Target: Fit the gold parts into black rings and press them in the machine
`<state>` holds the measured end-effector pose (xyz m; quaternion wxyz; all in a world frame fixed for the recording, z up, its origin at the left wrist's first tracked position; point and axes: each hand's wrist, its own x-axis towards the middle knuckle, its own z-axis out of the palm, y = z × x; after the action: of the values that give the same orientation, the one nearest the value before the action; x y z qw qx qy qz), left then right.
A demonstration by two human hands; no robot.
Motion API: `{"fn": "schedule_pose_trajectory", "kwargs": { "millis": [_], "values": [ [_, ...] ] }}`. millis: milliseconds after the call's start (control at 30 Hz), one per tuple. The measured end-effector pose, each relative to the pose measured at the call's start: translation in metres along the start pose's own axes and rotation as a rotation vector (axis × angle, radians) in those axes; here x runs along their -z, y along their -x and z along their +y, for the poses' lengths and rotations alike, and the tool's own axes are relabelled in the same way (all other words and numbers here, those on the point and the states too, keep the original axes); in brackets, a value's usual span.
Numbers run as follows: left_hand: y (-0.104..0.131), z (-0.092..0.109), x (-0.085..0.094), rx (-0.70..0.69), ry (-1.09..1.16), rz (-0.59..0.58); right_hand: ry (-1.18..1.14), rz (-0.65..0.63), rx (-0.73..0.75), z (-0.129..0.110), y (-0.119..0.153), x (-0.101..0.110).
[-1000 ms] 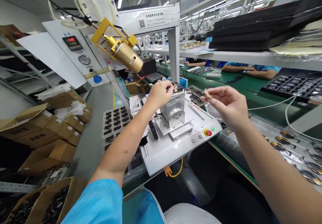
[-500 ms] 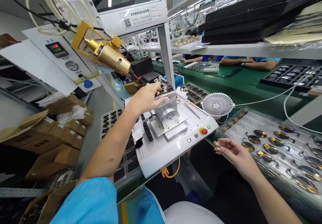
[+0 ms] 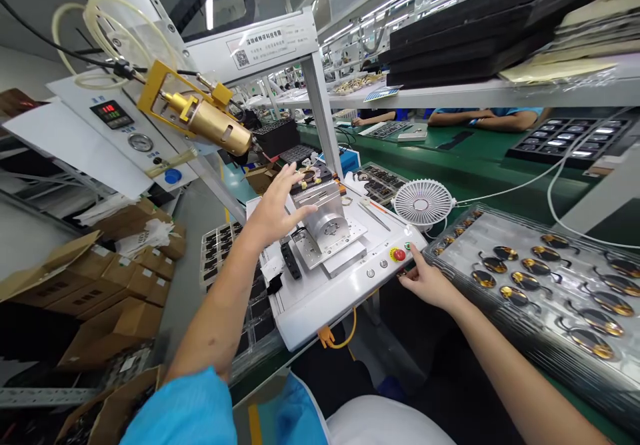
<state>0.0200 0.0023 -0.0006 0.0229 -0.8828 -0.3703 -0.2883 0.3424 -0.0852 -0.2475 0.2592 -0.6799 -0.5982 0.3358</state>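
Observation:
My left hand (image 3: 278, 205) is spread open just left of a silver metal fixture block (image 3: 327, 213), holding nothing. On top of the block sits a small round dark part (image 3: 311, 177) in a holder with brass-coloured bits. My right hand (image 3: 428, 281) is at the front right corner of the white machine base (image 3: 320, 305). Its index finger reaches the green button (image 3: 407, 246), while the thumb lies apart, by the front edge. Beside that finger is a red emergency stop button (image 3: 399, 255). A gold dispensing head (image 3: 220, 128) hangs above, to the left.
A white fan (image 3: 423, 203) stands behind the panel. To the right, a clear tray (image 3: 470, 245) holds several dark lens pieces with amber film. Tweezers (image 3: 375, 217) lie on the base. Cardboard boxes (image 3: 100, 265) are stacked at left. Another person's arms (image 3: 485, 119) rest across the bench.
My left hand has lifted off the top of the fixture and drawn left, fingers spreading. My right hand has moved left from beside the lens tray to the green button.

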Motion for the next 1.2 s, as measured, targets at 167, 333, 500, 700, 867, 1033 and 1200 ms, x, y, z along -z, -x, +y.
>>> {"fn": "schedule_pose_trajectory", "kwargs": {
  "millis": [167,333,500,700,867,1033,1200],
  "values": [
    [0.106,0.037,-0.051,-0.087,0.355,0.289,0.250,0.013,0.026,-0.003,0.006,-0.006],
    [0.186,0.082,-0.128,0.314,0.703,-0.015,0.101,0.069,0.022,0.000,0.001,0.003],
    [0.208,0.104,-0.170,0.686,1.182,-0.165,-0.315,-0.016,0.119,-0.004,0.034,-0.005],
    [0.210,0.119,-0.200,0.781,1.726,-0.155,-0.697,-0.006,0.348,-0.021,0.105,-0.068],
    [0.204,0.126,-0.208,0.871,1.808,-0.115,-0.596,0.141,0.411,-0.023,0.112,-0.072],
    [0.194,0.120,-0.201,0.893,1.746,-0.161,-0.438,0.111,0.536,-0.029,0.103,-0.048],
    [0.185,0.105,-0.187,0.864,1.630,-0.291,-0.372,0.065,0.573,-0.036,0.101,-0.048]
  ]
}}
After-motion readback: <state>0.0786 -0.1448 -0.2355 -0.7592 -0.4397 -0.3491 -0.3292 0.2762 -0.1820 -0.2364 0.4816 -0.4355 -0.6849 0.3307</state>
